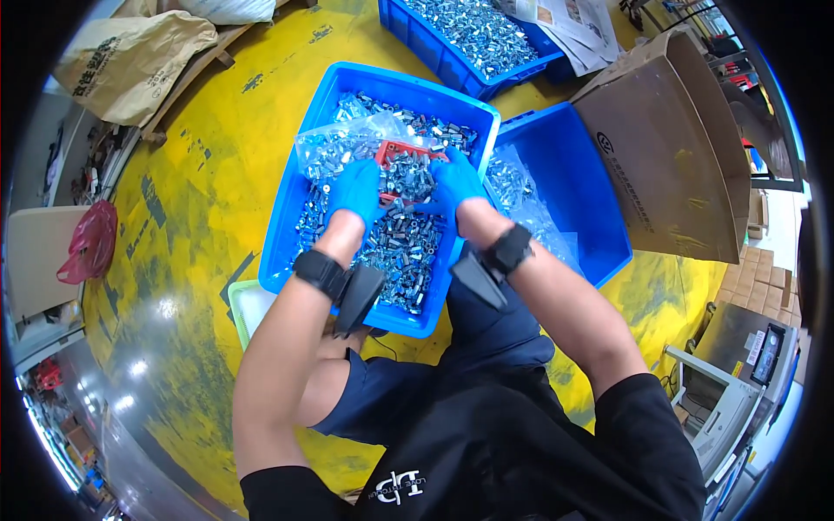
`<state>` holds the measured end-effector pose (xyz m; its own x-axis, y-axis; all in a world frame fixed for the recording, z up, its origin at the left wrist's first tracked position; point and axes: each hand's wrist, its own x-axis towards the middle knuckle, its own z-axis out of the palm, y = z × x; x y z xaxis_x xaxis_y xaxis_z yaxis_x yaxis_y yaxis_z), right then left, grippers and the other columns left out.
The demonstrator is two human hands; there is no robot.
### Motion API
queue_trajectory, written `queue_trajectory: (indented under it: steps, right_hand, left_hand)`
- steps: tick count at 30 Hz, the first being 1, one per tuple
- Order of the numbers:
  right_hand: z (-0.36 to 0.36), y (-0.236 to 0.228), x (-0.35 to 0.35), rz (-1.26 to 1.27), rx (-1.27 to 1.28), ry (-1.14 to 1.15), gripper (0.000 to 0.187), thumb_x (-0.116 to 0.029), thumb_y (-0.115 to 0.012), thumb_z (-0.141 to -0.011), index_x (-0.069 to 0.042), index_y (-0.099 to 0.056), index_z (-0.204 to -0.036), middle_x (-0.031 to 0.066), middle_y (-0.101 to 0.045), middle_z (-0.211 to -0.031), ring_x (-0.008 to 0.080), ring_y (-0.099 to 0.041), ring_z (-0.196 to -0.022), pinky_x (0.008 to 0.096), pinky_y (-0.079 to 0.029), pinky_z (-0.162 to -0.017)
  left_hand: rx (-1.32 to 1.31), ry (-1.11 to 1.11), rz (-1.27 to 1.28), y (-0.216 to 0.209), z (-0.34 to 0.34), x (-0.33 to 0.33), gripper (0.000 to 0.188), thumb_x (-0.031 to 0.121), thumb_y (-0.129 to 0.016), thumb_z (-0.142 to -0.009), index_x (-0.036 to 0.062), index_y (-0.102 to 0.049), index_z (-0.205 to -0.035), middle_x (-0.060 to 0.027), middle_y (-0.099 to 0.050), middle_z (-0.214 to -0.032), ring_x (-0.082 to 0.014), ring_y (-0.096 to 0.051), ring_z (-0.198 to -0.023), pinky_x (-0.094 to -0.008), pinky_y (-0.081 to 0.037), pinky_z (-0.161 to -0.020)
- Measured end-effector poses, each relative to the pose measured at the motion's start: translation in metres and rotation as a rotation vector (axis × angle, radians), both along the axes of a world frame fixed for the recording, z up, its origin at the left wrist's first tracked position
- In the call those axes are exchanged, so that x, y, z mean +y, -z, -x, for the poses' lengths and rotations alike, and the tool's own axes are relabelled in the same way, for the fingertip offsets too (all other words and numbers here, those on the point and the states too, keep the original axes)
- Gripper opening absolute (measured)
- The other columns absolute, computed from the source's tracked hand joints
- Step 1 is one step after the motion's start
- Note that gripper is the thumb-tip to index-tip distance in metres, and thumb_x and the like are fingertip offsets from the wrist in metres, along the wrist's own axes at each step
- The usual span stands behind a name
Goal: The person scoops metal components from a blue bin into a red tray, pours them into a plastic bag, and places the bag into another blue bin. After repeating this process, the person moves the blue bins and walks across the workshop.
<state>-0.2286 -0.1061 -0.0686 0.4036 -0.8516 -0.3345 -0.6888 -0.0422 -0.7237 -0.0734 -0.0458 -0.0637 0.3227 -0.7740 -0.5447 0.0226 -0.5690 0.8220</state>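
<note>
My left hand [356, 188] and my right hand [458, 181], both in blue gloves, grip opposite sides of a small red tray [381, 154]. Small metal parts fill the tray, which is inside a large blue bin [282, 213]. Around and below it lie many loose metal pieces [404, 260], short and tube-like. A clear plastic bag [326, 148] rests over the parts beside my left hand. My fingertips are partly hidden by the gloves' backs and the tray.
Right of the bin stands another blue bin [599, 204] with clear plastic bags [530, 204] in it. A tall cardboard box [669, 148] is beyond it. Another blue bin [434, 52] of metal parts is at the far side. A pale green-rimmed tray [246, 308] sits at the near left.
</note>
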Motion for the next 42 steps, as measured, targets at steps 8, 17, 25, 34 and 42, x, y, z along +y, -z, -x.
queue_trajectory:
  steps: [8,17,25,34,42]
  right_hand:
    - [-0.016,-0.025,0.083,-0.021,0.258,-0.362,0.036,-0.013,-0.055,-0.066,-0.002,-0.051,-0.101,0.0209,-0.048,-0.101,0.0309,-0.050,-0.091,0.0376,-0.044,-0.075]
    - [-0.043,-0.017,0.068,0.086,0.673,-0.545,0.034,-0.020,-0.059,-0.063,-0.010,-0.057,-0.095,0.0154,-0.051,-0.099,0.0314,-0.050,-0.091,0.0410,-0.043,-0.074]
    - [-0.039,0.012,0.094,0.093,0.580,-0.488,0.034,-0.023,-0.058,-0.064,-0.009,-0.058,-0.095,0.0151,-0.056,-0.095,0.0304,-0.052,-0.091,0.0391,-0.043,-0.075]
    - [-0.030,0.059,0.099,-0.435,-0.151,0.075,0.045,-0.035,-0.046,-0.076,-0.001,-0.051,-0.106,0.0231,-0.051,-0.105,0.0350,-0.048,-0.099,0.0385,-0.040,-0.080]
    - [-0.032,0.035,0.087,-0.479,-0.310,0.233,0.040,-0.035,-0.040,-0.082,-0.002,-0.053,-0.100,0.0158,-0.057,-0.092,0.0258,-0.054,-0.085,0.0345,-0.042,-0.074]
  left_hand:
    - [-0.743,0.871,-0.622,-0.006,0.004,0.077,0.102,0.049,-0.069,-0.049,0.0056,-0.020,-0.128,-0.0210,-0.026,-0.128,-0.0382,-0.033,-0.112,-0.0450,-0.034,-0.088]
    - [-0.825,0.697,-0.397,0.034,0.019,0.104,0.108,0.031,-0.079,-0.045,0.0020,-0.014,-0.127,-0.0257,-0.023,-0.126,-0.0406,-0.030,-0.114,-0.0419,-0.032,-0.092]
    - [-0.486,0.353,-0.312,0.057,0.019,0.096,0.081,0.007,-0.066,-0.057,0.0056,-0.022,-0.125,-0.0232,-0.042,-0.111,-0.0340,-0.046,-0.099,-0.0386,-0.042,-0.079]
    - [-0.003,0.027,-0.212,0.031,0.024,0.094,0.058,-0.006,-0.051,-0.063,0.0048,-0.033,-0.117,-0.0134,-0.052,-0.101,-0.0222,-0.051,-0.092,-0.0296,-0.042,-0.075]
    - [0.084,0.268,-0.024,0.016,0.032,0.076,0.050,-0.005,-0.040,-0.074,0.0069,-0.032,-0.122,-0.0099,-0.047,-0.111,-0.0192,-0.046,-0.100,-0.0288,-0.037,-0.082]
